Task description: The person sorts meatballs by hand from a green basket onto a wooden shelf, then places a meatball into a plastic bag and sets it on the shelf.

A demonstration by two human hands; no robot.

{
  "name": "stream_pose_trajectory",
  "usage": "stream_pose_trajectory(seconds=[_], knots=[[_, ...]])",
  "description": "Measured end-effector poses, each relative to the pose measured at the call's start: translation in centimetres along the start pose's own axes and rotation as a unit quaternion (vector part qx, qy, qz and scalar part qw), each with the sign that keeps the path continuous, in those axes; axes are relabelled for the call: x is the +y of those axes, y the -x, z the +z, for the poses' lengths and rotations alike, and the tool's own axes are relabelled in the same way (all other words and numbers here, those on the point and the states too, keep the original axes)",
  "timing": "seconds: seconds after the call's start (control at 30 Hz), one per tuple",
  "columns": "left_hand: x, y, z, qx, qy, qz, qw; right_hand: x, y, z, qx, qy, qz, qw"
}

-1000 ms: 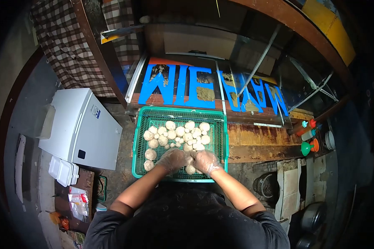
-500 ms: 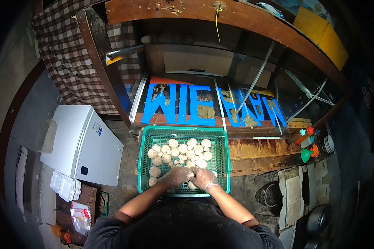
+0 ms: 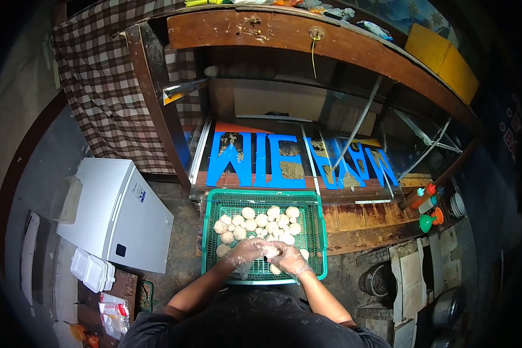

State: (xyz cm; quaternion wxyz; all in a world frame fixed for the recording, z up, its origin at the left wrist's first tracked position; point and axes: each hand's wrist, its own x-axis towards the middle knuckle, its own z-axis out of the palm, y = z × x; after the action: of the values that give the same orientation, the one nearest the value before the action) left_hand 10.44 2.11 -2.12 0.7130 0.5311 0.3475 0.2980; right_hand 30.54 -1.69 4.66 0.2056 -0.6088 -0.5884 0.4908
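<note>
A green plastic basket (image 3: pixel 322 232) stands in front of my body with several pale round balls (image 3: pixel 248 213) of different sizes inside. My left hand (image 3: pixel 245 252) and my right hand (image 3: pixel 291 257), both in clear plastic gloves, meet over the basket's near part. Between their fingers is a whitish ball (image 3: pixel 271 251), held by both. Other balls lie just beyond my hands, and a few sit beside and below them on the basket's mesh floor.
Behind the basket is a glass case with blue letters (image 3: pixel 284 165). A white chest (image 3: pixel 119 214) and foam boxes (image 3: pixel 93 269) are at the left. Sauce bottles (image 3: pixel 426 194) and a green funnel (image 3: pixel 426 223) stand at the right, above a dark wire basket (image 3: pixel 377 279).
The view has tilted up, so the basket and case appear lower. My hands have parted slightly, and the ball between them now shows more.
</note>
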Motion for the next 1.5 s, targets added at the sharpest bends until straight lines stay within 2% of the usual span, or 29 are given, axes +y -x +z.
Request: stream_pose_trajectory(seconds=[0.07,0.17,0.23,0.27,0.33,0.37,0.43,0.47,0.53,0.57,0.63,0.67,0.73,0.8,0.87,0.9,1.07,1.17,1.2,1.23,1.27,1.33,1.47,1.5], knots=[[0.3,0.4,-0.4,-0.001,0.007,-0.004,1.0,-1.2,0.4,0.1,0.0,-0.004,0.012,1.0],[1.2,1.2,-0.6,0.0,0.074,-0.006,0.997,-0.4,0.1,1.1,0.024,-0.023,-0.037,0.999],[2.0,1.6,-0.4,0.049,0.088,-0.058,0.993,-0.3,0.1,1.6,0.033,-0.102,-0.062,0.992],[2.1,1.9,-0.5,0.049,0.088,-0.057,0.993,-0.4,0.1,1.6,0.034,-0.102,-0.063,0.992],[2.2,2.3,-0.8,0.049,0.137,-0.028,0.989,-1.4,0.3,1.3,0.049,0.014,-0.035,0.998],[1.9,2.3,-0.9,0.054,0.155,-0.029,0.986,-2.1,0.5,1.1,0.05,0.015,-0.037,0.998],[2.2,2.5,-0.8,0.053,0.163,-0.001,0.985,-3.2,0.8,0.9,0.015,-0.066,0.01,0.998],[2.3,2.7,-0.6,0.052,0.174,0.026,0.983,-2.5,0.4,1.3,0.015,-0.067,0.009,0.998],[2.5,2.8,-0.5,0.055,0.171,0.041,0.983,-0.7,-0.7,2.2,0.015,-0.241,-0.028,0.97],[2.7,3.0,-0.3,0.062,0.178,0.045,0.981,-0.5,-0.9,2.2,0.016,-0.24,-0.031,0.97],[3.2,3.0,0.2,0.074,0.164,0.049,0.982,-0.8,-0.7,1.8,0.012,-0.358,-0.025,0.933],[3.5,2.9,0.3,0.074,0.163,0.051,0.982,-1.1,-0.7,1.6,0.012,-0.357,-0.027,0.933],[3.7,2.8,0.7,0.087,0.124,0.092,0.984,-1.6,-0.4,1.1,0.013,-0.409,-0.06,0.91],[3.6,2.2,1.1,0.099,0.121,0.092,0.983,-1.5,-0.5,0.6,0.019,-0.401,-0.067,0.914],[4.6,1.7,1.8,0.126,0.151,0.108,0.974,-1.9,-0.6,0.0,0.073,-0.339,-0.114,0.931],[5.2,1.7,2.3,0.132,0.148,0.11,0.974,-2.1,-0.5,-0.4,0.056,-0.393,-0.114,0.911],[6.6,0.4,4.0,0.152,0.171,0.143,0.963,-2.8,0.0,-3.0,0.017,-0.393,-0.186,0.9],[7.2,-0.1,4.4,0.164,0.176,0.143,0.96,-4.1,0.6,-4.2,0.052,-0.294,-0.174,0.938],[8.1,0.1,4.9,0.165,0.181,0.152,0.958,-5.6,1.6,-5.1,0.064,-0.23,-0.179,0.954],[8.6,0.0,5.0,0.171,0.159,0.156,0.96,-4.0,0.2,-4.9,0.086,-0.194,-0.188,0.959],[9.0,0.1,4.9,0.177,0.138,0.156,0.962,-5.4,1.0,-5.6,0.113,-0.104,-0.194,0.969],[9.6,0.2,4.7,0.174,0.104,0.172,0.964,-6.2,1.1,-5.6,0.117,-0.104,-0.223,0.962],[10.9,0.5,4.3,0.181,0.123,0.146,0.965,-6.1,0.5,-4.9,0.124,-0.131,-0.218,0.959],[11.4,0.9,3.9,0.186,0.084,0.132,0.97,-6.2,0.0,-4.8,0.123,-0.154,-0.23,0.953]])
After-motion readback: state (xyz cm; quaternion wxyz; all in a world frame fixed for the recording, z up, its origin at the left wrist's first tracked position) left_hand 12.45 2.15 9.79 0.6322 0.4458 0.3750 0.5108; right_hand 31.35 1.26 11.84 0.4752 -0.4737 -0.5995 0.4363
